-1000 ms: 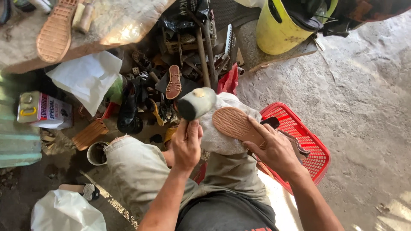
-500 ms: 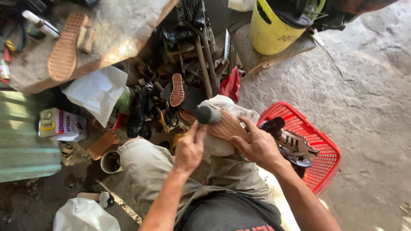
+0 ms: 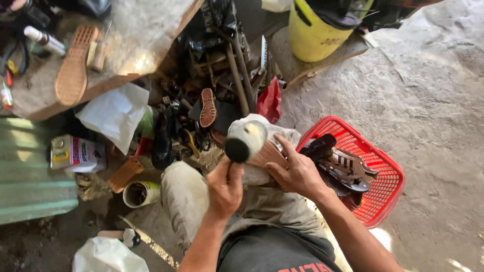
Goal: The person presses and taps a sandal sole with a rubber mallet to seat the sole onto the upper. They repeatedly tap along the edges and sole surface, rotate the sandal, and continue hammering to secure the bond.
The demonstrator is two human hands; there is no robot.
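Observation:
My left hand (image 3: pixel 225 185) grips a short tool with a black round end and a pale thick head (image 3: pixel 245 141), raised over my lap. Its head hangs just above a brown ribbed shoe sole (image 3: pixel 269 155). That sole lies on a white cloth (image 3: pixel 262 132) over my knee. My right hand (image 3: pixel 297 173) presses down on the sole's near edge, fingers spread across it. My trousers (image 3: pixel 189 199) are light grey and dusty.
A red plastic basket (image 3: pixel 387 174) with dark sandals stands to the right on the concrete floor. A yellow bucket (image 3: pixel 317 35) is at the top. A wooden slab (image 3: pixel 131 45) carries another sole (image 3: pixel 73 68). Tools, tins and shoe parts crowd the ground ahead.
The tool in my left hand has come down closer over the sole, covering more of it. My right hand has slid onto the sole's near side. The camera moved nearer.

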